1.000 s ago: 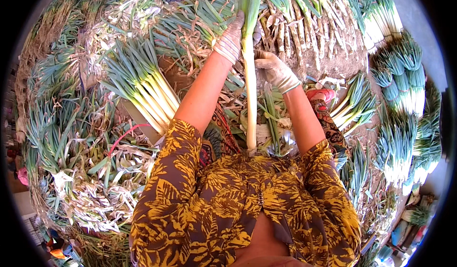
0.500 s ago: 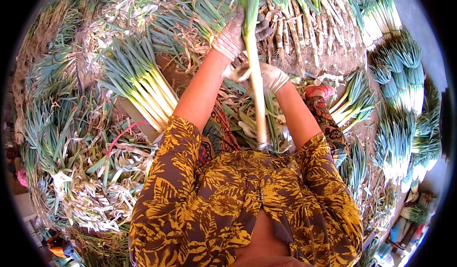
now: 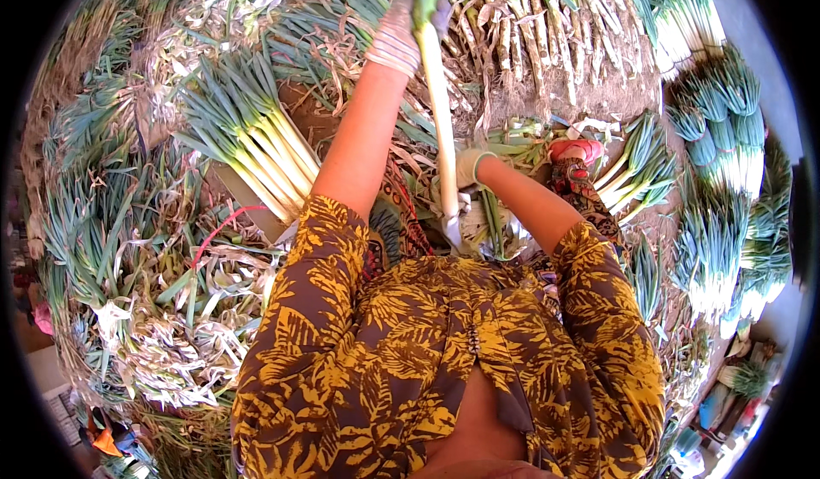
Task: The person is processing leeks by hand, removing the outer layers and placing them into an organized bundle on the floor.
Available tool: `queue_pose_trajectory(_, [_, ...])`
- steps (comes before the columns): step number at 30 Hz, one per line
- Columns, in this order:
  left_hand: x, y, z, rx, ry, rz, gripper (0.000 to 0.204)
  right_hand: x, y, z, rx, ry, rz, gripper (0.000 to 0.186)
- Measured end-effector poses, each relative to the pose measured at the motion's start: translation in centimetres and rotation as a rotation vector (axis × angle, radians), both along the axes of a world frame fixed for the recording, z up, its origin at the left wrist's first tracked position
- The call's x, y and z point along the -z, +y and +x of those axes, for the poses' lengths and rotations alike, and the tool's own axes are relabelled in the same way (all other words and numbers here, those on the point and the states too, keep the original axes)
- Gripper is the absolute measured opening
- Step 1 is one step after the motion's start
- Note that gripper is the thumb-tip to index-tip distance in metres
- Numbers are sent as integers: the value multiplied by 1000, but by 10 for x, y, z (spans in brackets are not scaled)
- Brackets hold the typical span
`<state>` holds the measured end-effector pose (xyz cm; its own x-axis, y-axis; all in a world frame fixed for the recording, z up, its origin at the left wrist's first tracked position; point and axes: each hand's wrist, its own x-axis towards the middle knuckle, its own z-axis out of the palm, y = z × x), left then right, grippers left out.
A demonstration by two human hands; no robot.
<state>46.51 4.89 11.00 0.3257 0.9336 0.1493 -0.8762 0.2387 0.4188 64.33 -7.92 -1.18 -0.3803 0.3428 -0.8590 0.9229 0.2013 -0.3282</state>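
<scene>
A long leek hangs upright in front of me, its green top upward and its white stem running down toward my lap. My left hand, in a pale glove with dark fingers, is closed around the green part near the top. Beside the lower white stem is my right hand, gloved and curled. The stem and the back of the hand hide its fingers and whatever they may hold. Green leaf scraps and pale peelings lie below it, by my lap.
A bundle of trimmed leeks lies at my left, above a heap of peelings. Untrimmed leeks with roots lie ahead. A smaller pile of leeks is at right, with stacked bundles beyond.
My right hand has moved down the stem, away from my left hand. The left hand and the leek's top have shifted slightly left and up, tilting the leek.
</scene>
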Motion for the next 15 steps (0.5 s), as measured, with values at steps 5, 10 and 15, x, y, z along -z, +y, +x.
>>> queue_pose_trajectory(5, [3, 4, -32, -217, -8, 41, 51, 154, -63, 56, -172, -246, 276, 25])
queue_pose_trajectory(10, [58, 25, -42, -612, 709, 125, 39, 229, -98, 83, -250, -298, 416, 30])
queue_pose_trajectory(15, [93, 54, -72, -739, 749, 127, 35, 253, -84, 143, -181, 38, 413, 39])
